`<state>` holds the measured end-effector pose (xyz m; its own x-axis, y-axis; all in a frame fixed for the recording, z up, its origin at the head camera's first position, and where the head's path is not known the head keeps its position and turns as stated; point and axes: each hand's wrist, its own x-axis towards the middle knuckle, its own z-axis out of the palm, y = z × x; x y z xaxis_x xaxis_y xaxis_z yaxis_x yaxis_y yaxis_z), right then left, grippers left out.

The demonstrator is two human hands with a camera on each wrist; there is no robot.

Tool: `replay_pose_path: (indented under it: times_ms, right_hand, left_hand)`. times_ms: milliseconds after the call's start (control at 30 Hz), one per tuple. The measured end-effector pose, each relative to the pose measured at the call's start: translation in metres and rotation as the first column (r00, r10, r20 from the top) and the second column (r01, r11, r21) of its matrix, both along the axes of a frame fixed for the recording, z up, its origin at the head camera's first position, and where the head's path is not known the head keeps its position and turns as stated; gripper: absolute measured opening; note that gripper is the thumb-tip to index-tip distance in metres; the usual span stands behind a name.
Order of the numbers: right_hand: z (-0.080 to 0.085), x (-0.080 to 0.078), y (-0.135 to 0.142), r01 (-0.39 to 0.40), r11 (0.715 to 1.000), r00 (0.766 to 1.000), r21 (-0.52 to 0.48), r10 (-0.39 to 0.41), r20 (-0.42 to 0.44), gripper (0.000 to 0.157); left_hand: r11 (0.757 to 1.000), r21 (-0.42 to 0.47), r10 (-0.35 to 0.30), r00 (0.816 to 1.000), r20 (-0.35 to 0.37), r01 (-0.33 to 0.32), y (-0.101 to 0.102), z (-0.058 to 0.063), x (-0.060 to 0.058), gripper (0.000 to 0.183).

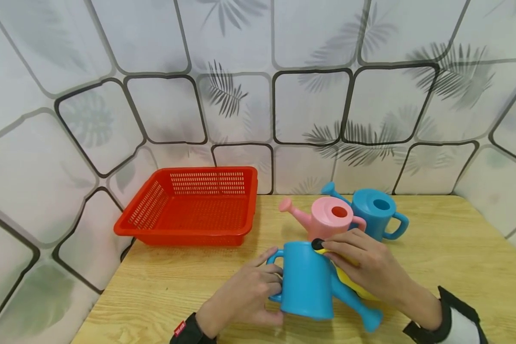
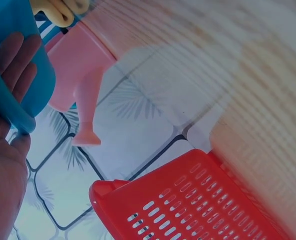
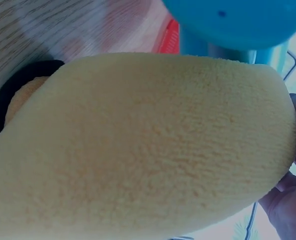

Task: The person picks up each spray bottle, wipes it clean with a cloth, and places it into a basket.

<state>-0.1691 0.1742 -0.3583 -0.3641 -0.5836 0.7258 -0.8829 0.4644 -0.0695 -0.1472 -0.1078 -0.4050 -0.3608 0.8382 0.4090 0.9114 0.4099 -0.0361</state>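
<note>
My left hand (image 1: 253, 289) grips the handle of a blue watering can (image 1: 305, 282), with fingers through the loop. The can is upside down, its spout slanting down to the right. My right hand (image 1: 365, 258) pinches a fuzzy yellow cloth with black trim (image 3: 162, 145) against the can's upper right side. Part of the cloth hangs behind the spout, and it fills most of the right wrist view. Just behind the held can stands a pink watering can (image 1: 324, 217), its spout pointing left. A second blue watering can (image 1: 371, 210) stands upright behind the pink one.
A red plastic basket (image 1: 189, 234) with slotted sides stands at the back left of the wooden table (image 1: 163, 291). Behind the table rises a wall (image 1: 241, 110) covered in a leaf and stone pattern, with side walls left and right.
</note>
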Motion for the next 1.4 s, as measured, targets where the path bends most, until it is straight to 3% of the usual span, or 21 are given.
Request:
replay_pose_path:
  times_ms: [300,567,1133,1400]
  right_hand:
    - [-0.001,0.006,-0.007,-0.131,0.991,0.99,-0.004,0.131,-0.046,0.04]
    - [-0.001,0.017,-0.012,-0.198,0.98,0.979,0.011,0.198,-0.038,0.028]
    - [-0.005,0.033,-0.007,-0.377,0.925,0.925,0.038,0.374,0.066,0.018]
    - [-0.004,0.035,-0.008,-0.411,0.911,0.911,0.037,0.41,0.034,0.019]
  left_hand:
    - [1.0,0.025,0.008,0.998,-0.062,-0.007,-0.001,0.0,-0.002,0.029]
    - [0.999,0.029,0.033,0.998,-0.052,-0.031,-0.004,0.003,-0.004,0.029]
    - [0.981,0.168,0.079,0.991,0.107,-0.096,-0.011,0.001,-0.002,0.018]
    - [0.981,0.172,0.07,0.991,0.118,-0.09,-0.01,-0.001,0.0,0.019]
